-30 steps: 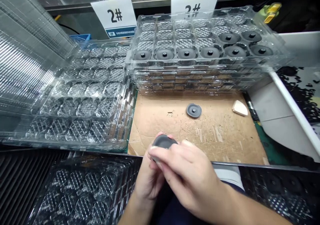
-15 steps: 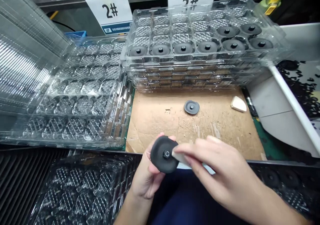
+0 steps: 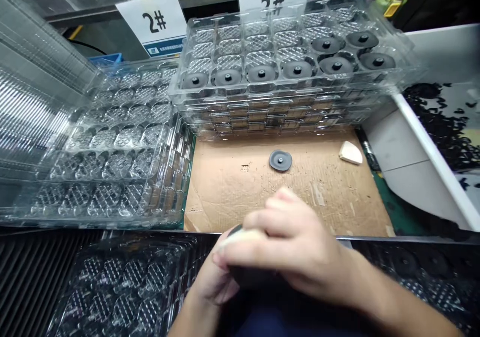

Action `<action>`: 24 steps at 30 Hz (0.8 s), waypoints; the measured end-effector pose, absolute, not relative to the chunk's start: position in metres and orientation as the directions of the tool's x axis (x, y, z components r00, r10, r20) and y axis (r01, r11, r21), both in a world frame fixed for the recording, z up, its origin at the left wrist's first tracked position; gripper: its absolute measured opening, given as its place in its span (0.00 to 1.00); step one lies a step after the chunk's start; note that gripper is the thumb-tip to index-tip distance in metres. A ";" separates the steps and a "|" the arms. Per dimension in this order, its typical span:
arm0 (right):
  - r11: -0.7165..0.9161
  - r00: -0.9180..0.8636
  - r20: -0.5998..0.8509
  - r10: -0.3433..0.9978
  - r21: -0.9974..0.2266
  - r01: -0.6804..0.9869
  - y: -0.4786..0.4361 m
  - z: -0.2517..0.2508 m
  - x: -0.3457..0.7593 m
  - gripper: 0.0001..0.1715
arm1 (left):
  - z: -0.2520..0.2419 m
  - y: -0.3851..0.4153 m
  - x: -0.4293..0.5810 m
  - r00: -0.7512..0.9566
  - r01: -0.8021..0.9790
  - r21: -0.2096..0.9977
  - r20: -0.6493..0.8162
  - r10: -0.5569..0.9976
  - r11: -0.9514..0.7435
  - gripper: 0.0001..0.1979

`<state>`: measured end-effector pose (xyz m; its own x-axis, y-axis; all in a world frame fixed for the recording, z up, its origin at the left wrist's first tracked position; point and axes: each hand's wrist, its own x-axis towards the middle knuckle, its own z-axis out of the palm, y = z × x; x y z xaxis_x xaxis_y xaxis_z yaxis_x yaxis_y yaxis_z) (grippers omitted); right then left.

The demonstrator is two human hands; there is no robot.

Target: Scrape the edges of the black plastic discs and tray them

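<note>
Low in the middle, my left hand is closed round a dark rubber disc, most of which lies behind my right hand. My right hand reaches across the disc, its fingers pinching a pale piece against the disc's upper edge. Fingers cover most of the pale piece, and motion blurs it. Beyond my hands, another grey disc with a small centre stud lies on the cardboard.
A stack of clear trays at the back holds several dark discs. More clear trays stand left, black trays lower left. A white wedge lies right, beside a white-walled bin with black scraps.
My right hand has moved left and over the disc, now hiding its face and stud. The disc has tilted and sits slightly lower. The whole view has shifted a little.
</note>
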<state>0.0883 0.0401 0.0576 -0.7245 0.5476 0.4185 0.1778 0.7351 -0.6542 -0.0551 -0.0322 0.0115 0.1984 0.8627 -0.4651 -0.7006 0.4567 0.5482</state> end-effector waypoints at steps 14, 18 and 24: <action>0.262 -0.467 0.037 0.883 -0.865 0.428 0.044 -0.064 0.097 0.18 | 0.006 -0.036 -0.054 0.410 -0.820 0.280 -0.320 0.854 0.499 0.27; 0.211 -0.464 0.004 0.886 -0.894 0.396 0.033 -0.040 0.115 0.16 | 0.008 -0.033 -0.054 0.422 -0.814 0.265 -0.343 0.839 0.517 0.27; 0.136 -0.396 -0.051 0.917 -0.893 0.430 0.011 -0.046 0.128 0.14 | 0.003 -0.037 -0.047 0.066 -0.476 0.853 -0.209 0.976 0.215 0.31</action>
